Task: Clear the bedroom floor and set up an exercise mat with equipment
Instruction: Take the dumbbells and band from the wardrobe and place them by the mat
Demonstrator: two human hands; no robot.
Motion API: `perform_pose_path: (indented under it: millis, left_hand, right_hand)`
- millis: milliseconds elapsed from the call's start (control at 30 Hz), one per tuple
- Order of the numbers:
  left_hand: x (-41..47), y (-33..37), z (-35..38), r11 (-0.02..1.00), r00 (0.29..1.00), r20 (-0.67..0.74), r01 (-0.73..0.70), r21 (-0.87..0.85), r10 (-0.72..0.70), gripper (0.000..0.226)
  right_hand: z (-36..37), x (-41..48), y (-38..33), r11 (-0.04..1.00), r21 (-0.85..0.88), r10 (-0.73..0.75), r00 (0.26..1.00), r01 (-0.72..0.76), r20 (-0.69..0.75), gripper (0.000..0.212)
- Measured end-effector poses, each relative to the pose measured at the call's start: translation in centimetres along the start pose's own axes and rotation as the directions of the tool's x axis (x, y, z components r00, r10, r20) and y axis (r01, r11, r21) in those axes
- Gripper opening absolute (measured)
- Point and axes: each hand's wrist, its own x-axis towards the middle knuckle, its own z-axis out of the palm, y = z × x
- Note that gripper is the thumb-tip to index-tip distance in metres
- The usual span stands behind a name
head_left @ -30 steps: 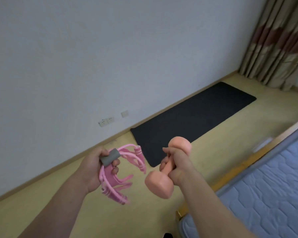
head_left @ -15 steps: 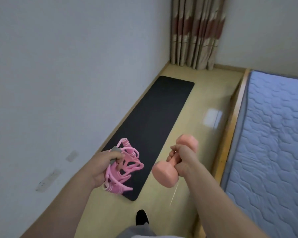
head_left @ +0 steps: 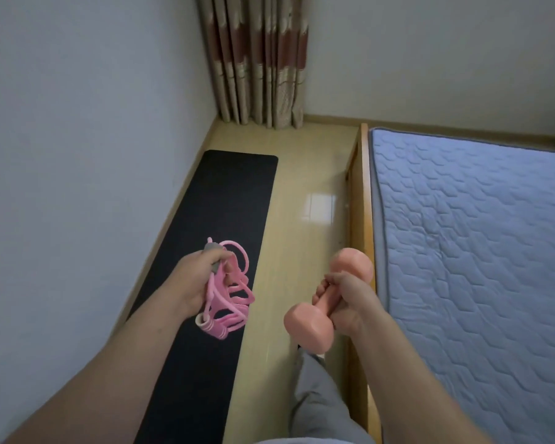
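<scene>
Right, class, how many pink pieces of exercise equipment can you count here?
2. A pink dumbbell gripped in the right hand, and a bundled pink resistance band in the left hand above the black mat. Others may lie out of view.

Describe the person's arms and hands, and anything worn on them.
The left forearm and right forearm are bare to the frame's edge, no sleeves showing. The left hand and right hand wear no gloves; no watch, ring or bracelet is visible.
</scene>
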Motion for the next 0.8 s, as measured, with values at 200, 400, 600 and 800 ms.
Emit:
perform_pose_path:
  millis: [200,400,600,800]
  left_hand:
    - [11.7,8.0,3.6,1.000,0.999,-0.035,0.020,0.001,-0.020,0.024]
    - [22.1,18.4,6.7,0.999,0.994,-0.105,-0.029,-0.015,0.027,0.021]
    - [34.2,25.1,7.3,0.996,0.986,-0.162,-0.035,-0.087,0.021,0.028]
    - [49.1,31.6,7.4,0.965,0.967,-0.188,0.127,-0.231,-0.172,0.038]
  right_hand:
    - [7.0,8.6,-13.0,0.999,-0.037,-0.033,0.999,0.035,0.033,0.002]
    - [15.4,13.8,-28.0,0.988,-0.137,-0.059,0.997,0.065,0.047,0.004]
    - [25.8,22.1,-38.6,0.960,-0.260,-0.093,0.995,0.099,0.036,0.006]
    - [37.9,33.2,-48.3,0.922,-0.374,-0.109,0.994,0.099,-0.006,0.016]
